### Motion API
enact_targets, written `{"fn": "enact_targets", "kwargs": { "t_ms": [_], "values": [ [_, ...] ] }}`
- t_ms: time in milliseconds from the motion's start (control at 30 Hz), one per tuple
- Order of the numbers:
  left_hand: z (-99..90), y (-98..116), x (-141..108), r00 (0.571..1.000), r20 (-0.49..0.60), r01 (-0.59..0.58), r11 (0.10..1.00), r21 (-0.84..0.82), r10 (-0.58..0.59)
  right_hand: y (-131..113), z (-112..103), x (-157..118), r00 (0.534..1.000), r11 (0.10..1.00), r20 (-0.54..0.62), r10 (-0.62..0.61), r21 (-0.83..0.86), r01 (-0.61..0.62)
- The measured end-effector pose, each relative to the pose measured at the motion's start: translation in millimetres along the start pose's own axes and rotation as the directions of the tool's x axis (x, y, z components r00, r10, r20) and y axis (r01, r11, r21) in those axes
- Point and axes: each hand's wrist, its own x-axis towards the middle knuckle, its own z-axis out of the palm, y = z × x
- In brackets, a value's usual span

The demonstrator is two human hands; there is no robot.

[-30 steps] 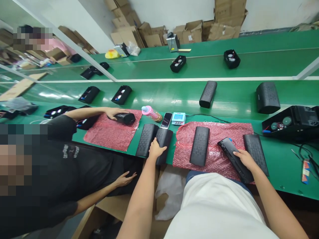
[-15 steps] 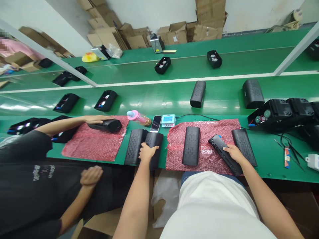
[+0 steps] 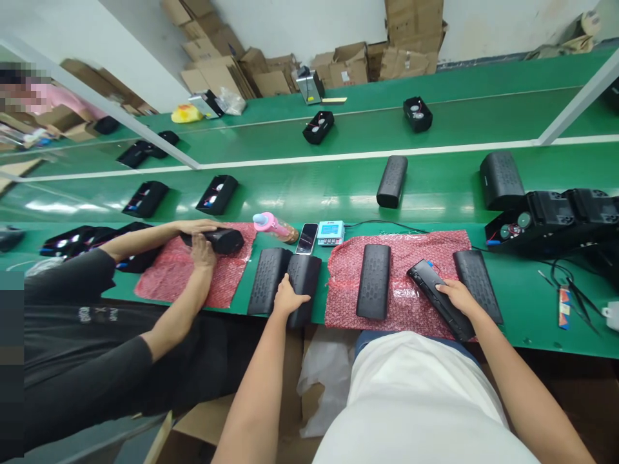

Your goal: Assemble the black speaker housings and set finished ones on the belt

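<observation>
Fingers of your left hand (image 3: pixel 289 298): partly spread, thumb out, resting on a black casing (image 3: pixel 304 290) at the surface's (image 3: pixel 525 303) near edge. Fingers of your right hand (image 3: pixel 454 295): partly closed around an open-backed black housing (image 3: pixel 440 299), tilted over the red bubble wrap (image 3: pixel 399 293).

Middle casing (image 3: pixel 374 282) on bubble wrap (image 3: pixel 403 258)

Green table (image 3: pixel 271 187); red-and-white mottled wrap (image 3: pixel 338 277), lower centre; pink bottle (image 3: pixel 272 225), centre; black textured case (image 3: pixel 374 281) right of centre.
</observation>
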Motion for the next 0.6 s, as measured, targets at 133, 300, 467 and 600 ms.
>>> {"fn": "enact_targets", "kwargs": {
  "t_ms": [133, 300, 467, 600],
  "values": [
    [4.8, -3.5, -3.2, 0.998, -0.038, -0.040, 0.999, -0.001, 0.040, 1.4, -0.6, 0.3, 1.000, 1.000, -0.021, -0.017, -0.020, 0.017],
    [3.5, -3.0, -5.3, 0.998, -0.055, -0.032, 0.999, -0.031, 0.030, 2.8, -2.5, -0.6, 1.000, 0.999, -0.019, -0.024, -0.047, 0.023],
    [2.2, -6.8, -5.1, 0.998, -0.055, -0.025, 0.998, -0.050, 0.022, 5.1, -4.5, -0.3, 1.000, 0.999, -0.011, -0.004, -0.041, 0.004],
    [2.0, -7.8, -3.8, 0.998, -0.054, -0.020, 0.997, -0.070, 0.016, 6.9, -4.8, 1.0, 1.000, 1.000, 0.003, 0.009, -0.015, -0.009]
  ]
}}
